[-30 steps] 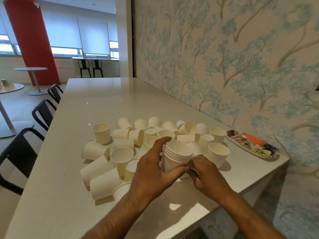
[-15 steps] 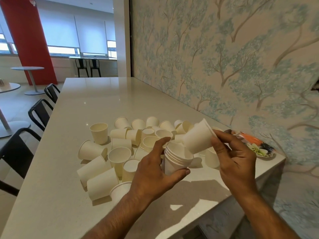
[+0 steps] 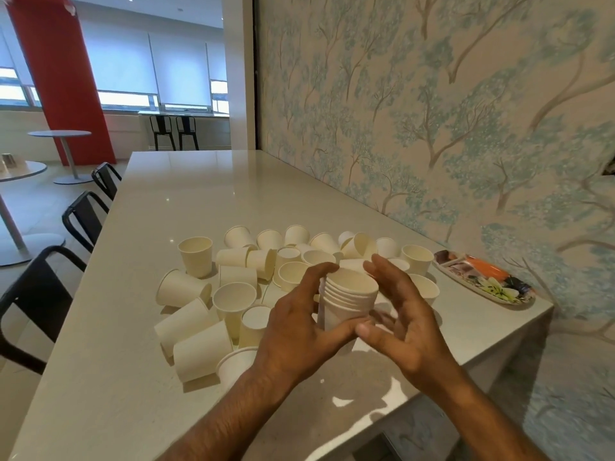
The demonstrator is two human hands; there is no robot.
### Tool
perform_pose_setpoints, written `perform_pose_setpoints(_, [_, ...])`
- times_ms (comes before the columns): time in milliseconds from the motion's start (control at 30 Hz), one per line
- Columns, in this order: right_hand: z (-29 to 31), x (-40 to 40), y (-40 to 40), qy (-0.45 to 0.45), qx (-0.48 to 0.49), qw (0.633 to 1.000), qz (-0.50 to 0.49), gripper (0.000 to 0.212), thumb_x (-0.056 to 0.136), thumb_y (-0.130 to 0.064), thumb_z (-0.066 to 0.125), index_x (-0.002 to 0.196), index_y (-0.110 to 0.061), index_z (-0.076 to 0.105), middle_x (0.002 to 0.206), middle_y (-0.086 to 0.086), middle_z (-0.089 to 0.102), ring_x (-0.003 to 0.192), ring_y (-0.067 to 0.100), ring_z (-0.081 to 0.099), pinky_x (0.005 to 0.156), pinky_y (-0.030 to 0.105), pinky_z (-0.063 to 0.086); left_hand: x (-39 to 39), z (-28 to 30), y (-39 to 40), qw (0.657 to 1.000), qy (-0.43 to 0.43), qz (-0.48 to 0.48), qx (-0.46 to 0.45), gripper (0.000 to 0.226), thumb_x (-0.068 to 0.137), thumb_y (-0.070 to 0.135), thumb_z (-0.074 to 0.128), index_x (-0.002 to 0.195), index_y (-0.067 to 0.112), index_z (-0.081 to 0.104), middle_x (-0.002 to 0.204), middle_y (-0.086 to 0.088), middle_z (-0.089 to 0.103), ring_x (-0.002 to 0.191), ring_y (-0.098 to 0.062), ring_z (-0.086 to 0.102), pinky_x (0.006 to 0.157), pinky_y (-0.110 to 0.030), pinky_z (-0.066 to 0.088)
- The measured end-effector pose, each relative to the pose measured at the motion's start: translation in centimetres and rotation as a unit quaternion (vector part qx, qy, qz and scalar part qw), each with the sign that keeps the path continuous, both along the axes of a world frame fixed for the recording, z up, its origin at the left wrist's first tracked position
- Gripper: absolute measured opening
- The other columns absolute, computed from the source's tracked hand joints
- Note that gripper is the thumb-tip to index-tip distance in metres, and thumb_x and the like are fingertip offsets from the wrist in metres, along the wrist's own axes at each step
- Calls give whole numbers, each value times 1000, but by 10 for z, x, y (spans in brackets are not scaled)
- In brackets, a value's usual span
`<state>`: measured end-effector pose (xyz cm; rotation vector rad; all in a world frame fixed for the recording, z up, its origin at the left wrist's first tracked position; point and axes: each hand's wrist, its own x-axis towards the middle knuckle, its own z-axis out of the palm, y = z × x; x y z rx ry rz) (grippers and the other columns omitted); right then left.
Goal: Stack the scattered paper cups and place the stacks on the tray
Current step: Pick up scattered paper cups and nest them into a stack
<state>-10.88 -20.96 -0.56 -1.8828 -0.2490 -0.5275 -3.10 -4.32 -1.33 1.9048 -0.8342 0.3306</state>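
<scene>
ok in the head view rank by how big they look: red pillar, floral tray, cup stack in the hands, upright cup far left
1. red pillar
2. floral tray
3. cup stack, though nearness to the camera enlarges it
4. upright cup

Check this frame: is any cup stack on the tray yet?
No: the tray holds no cups, and the only stack is gripped by the left hand.

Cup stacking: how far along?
Early. Done: one stack of nested cups built. In hand: left hand grips it; right hand sits open beside it. Left: many loose cups on the table; the tray holds no stacks.
</scene>
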Motion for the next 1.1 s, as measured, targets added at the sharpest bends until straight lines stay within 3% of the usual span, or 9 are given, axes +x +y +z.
perform_pose_setpoints(100, [-12, 2, 10, 47, 71, 996, 42, 101, 63, -35, 85, 146, -47, 29, 147, -15, 46, 131, 9, 51, 94, 31, 53, -3, 4, 1, 1000, 23, -4, 0, 85, 62, 86, 60, 133, 48, 34, 129, 17, 59, 88, 12, 57, 70, -9, 54])
perform_pose_setpoints(233, [-21, 5, 20, 61, 91, 994, -7, 95, 57, -39, 89, 135, -56, 37, 130, -22, 57, 118, 4, 60, 84, 27, 58, -7, 11, 11, 996, 78, -54, 8, 81, 62, 89, 55, 131, 52, 36, 130, 15, 61, 94, 7, 63, 70, -9, 54])
perform_pose_setpoints(333, [-26, 4, 19, 62, 114, 991, -21, 97, 54, -41, 91, 134, -57, 38, 128, -24, 57, 114, 1, 60, 81, 27, 58, -7, 24, 28, 996, 62, -30, 60, 85, 62, 87, 59, 136, 55, 31, 121, 25, 60, 90, 8, 64, 69, -13, 54])
perform_pose_setpoints(433, [-32, 0, 19, 69, 115, 990, -45, 106, 51, -40, 91, 136, -60, 32, 132, -25, 51, 107, 2, 63, 78, 27, 59, -1, 37, 52, 993, 56, 52, 86, 71, 58, 85, 62, 118, 50, 50, 98, 28, 65, 76, 11, 63, 59, -10, 49])
perform_pose_setpoints(567, [-44, -6, 21, 92, 92, 990, -51, 108, 56, -31, 92, 134, -68, 26, 138, -22, 44, 109, 13, 62, 77, 25, 59, 8, 46, 81, 961, 95, 123, 230, 45, 61, 73, 71, 87, 37, 64, 88, 23, 64, 73, 8, 57, 58, -10, 37])
perform_pose_setpoints(667, [-51, -7, 24, 102, 89, 989, -53, 104, 63, -18, 92, 128, -70, 29, 138, -18, 45, 112, 16, 60, 80, 29, 60, 6, 39, 89, 930, 129, 130, 320, 40, 66, 62, 79, 92, 34, 66, 96, 18, 65, 80, 2, 58, 61, -12, 40])
perform_pose_setpoints(833, [-56, -9, 30, 111, 83, 989, -58, 100, 65, -18, 91, 118, -76, 29, 133, -24, 44, 111, 14, 59, 87, 32, 58, -3, 27, 84, 911, 152, 145, 355, 44, 63, 60, 83, 93, 38, 59, 103, 16, 62, 90, -6, 60, 77, -22, 52])
perform_pose_setpoints(967, [-60, -11, 28, 116, 84, 988, -54, 99, 64, -19, 92, 118, -74, 31, 129, -28, 47, 107, 12, 60, 79, 26, 59, -6, 19, 77, 911, 149, 150, 354, 37, 66, 54, 83, 93, 42, 61, 100, 16, 59, 89, -7, 58, 74, -21, 50])
perform_pose_setpoints(1100, [-63, -12, 24, 112, 86, 988, -61, 98, 61, -21, 93, 119, -73, 33, 124, -29, 51, 105, 12, 62, 72, 22, 58, -6, 16, 72, 922, 152, 144, 327, 31, 74, 43, 81, 103, 37, 72, 111, 12, 69, 87, -6, 60, 79, -23, 52])
